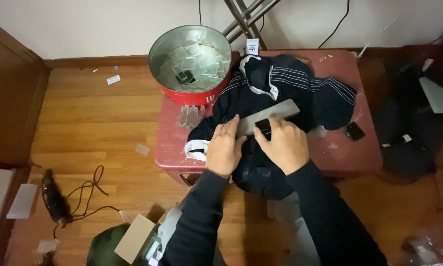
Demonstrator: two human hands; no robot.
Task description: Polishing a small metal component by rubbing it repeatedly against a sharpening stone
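Note:
A dark navy garment [280,88] with thin white stripes and white trim lies bunched on a low red table [364,152]. A flat grey rectangular card [273,114] rests on the garment. My left hand [224,148] presses on the garment at the card's near left end. My right hand [283,143] lies over the card's near edge, fingers pinching a small black piece [264,126] against it. Both sleeves are black.
A round red tin [192,59] holding several clear plastic packets stands at the table's back left corner. A small stack of clear packets [191,116] lies before it. A small black tag [354,131] sits right of the garment. Cables and scraps litter the wooden floor.

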